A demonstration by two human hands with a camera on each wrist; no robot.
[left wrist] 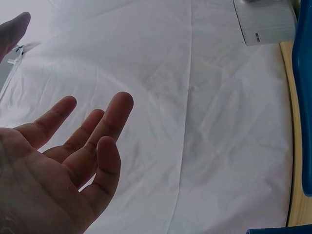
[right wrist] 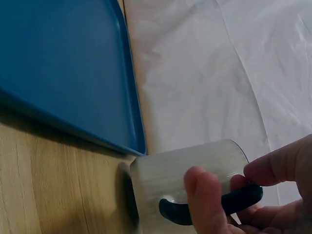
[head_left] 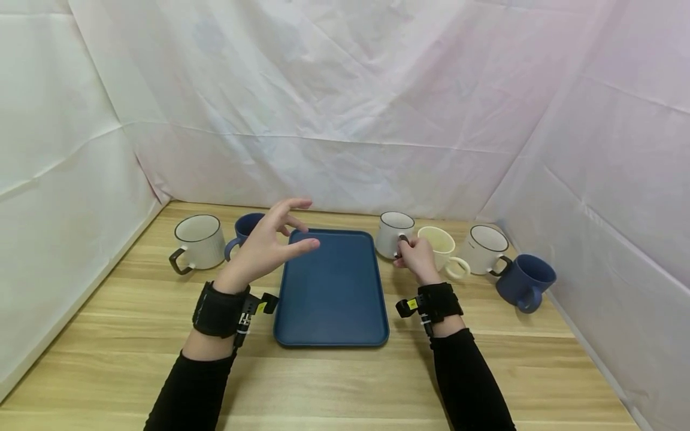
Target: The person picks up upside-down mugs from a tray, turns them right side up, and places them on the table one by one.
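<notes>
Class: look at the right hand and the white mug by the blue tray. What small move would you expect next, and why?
Probably a short lift of the white mug leftward onto the blue tray. The right hand pinches its dark handle, the mug stands just beside the tray's right rim, and the left hand hovers open, holding nothing.

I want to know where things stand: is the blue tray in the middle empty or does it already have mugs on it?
Empty. The blue tray shows only bare surface in the head view; all six mugs stand on the table beside it.

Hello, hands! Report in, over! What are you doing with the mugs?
Right hand grips white mug handle. Left hand open, above tray. Cream mug close beside.
</notes>
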